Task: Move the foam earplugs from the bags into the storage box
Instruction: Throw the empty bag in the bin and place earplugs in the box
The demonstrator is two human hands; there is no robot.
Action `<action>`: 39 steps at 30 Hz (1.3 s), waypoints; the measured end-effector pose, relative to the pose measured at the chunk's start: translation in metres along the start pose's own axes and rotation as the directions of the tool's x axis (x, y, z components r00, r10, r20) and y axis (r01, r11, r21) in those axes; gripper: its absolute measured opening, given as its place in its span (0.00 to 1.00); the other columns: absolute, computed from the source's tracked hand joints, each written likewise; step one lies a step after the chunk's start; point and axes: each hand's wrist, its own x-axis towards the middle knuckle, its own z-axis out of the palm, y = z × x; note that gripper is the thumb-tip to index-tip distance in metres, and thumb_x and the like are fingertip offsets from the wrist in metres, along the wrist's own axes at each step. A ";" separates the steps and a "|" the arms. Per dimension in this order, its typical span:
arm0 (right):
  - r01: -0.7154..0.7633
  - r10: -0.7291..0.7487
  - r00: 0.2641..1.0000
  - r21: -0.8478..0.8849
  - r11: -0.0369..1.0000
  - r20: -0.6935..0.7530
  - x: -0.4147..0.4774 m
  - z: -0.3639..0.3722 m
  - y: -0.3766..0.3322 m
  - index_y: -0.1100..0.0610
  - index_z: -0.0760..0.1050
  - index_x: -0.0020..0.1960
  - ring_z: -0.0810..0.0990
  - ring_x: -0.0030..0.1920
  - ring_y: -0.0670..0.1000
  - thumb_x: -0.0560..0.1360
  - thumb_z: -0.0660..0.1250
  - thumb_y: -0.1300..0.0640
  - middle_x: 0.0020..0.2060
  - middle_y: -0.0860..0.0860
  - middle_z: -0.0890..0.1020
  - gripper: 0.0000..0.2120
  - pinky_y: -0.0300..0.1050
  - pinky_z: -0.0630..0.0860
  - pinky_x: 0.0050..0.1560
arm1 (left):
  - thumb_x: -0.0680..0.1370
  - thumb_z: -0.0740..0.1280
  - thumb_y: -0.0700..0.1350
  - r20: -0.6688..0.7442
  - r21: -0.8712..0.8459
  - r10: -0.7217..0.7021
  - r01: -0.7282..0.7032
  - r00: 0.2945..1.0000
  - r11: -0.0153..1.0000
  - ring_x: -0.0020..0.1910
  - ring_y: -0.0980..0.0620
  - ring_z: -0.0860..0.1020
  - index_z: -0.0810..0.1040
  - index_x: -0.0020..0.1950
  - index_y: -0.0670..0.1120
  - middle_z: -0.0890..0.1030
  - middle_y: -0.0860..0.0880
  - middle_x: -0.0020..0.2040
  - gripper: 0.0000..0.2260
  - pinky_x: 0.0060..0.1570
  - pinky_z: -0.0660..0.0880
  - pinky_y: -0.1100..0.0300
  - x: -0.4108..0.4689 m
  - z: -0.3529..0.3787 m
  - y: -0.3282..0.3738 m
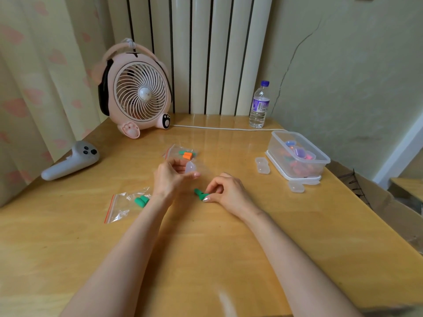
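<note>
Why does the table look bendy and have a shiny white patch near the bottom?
Head view: the wide-angle lens bows the edges of the table; the white patch is glare from light on the glossy wood; the far tabletop also mirrors the radiator.

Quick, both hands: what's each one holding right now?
Left hand: holds a small clear case.
Right hand: pinches green earplugs low over the table.

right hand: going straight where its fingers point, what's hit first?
The right hand, pinching green earplugs, points left. First in line looks like the left wrist; behind that lies a bag. Depth is unclear from one view.
</note>
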 end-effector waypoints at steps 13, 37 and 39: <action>0.113 -0.125 0.984 -0.099 0.989 -0.125 0.002 0.023 -0.009 0.60 0.75 0.43 0.72 0.38 0.49 0.68 0.74 0.59 0.38 0.47 0.74 0.09 0.39 0.68 0.40 | 0.65 0.78 0.46 -0.042 0.103 0.071 -0.067 0.997 0.992 0.41 0.50 0.76 0.80 0.47 0.45 0.80 0.47 0.41 0.14 0.48 0.76 0.53 0.002 0.000 0.000; -0.142 0.210 0.977 0.875 0.462 0.047 0.003 -0.014 -0.011 0.59 0.69 0.44 0.81 0.37 0.51 0.74 0.65 0.69 0.42 0.63 0.82 0.08 0.38 0.76 0.38 | 0.65 0.77 0.38 0.110 -0.082 0.222 -0.213 0.969 0.974 0.46 0.52 0.79 0.73 0.52 0.41 0.78 0.54 0.45 0.20 0.49 0.77 0.63 -0.010 0.014 0.006; -0.142 0.207 0.977 0.883 0.448 0.051 0.002 -0.016 -0.011 0.58 0.68 0.44 0.81 0.38 0.51 0.74 0.65 0.69 0.42 0.64 0.82 0.08 0.38 0.75 0.38 | 0.65 0.77 0.38 0.117 -0.069 0.257 -0.251 0.959 0.966 0.43 0.56 0.78 0.73 0.52 0.40 0.78 0.54 0.44 0.20 0.46 0.76 0.67 -0.010 0.014 0.006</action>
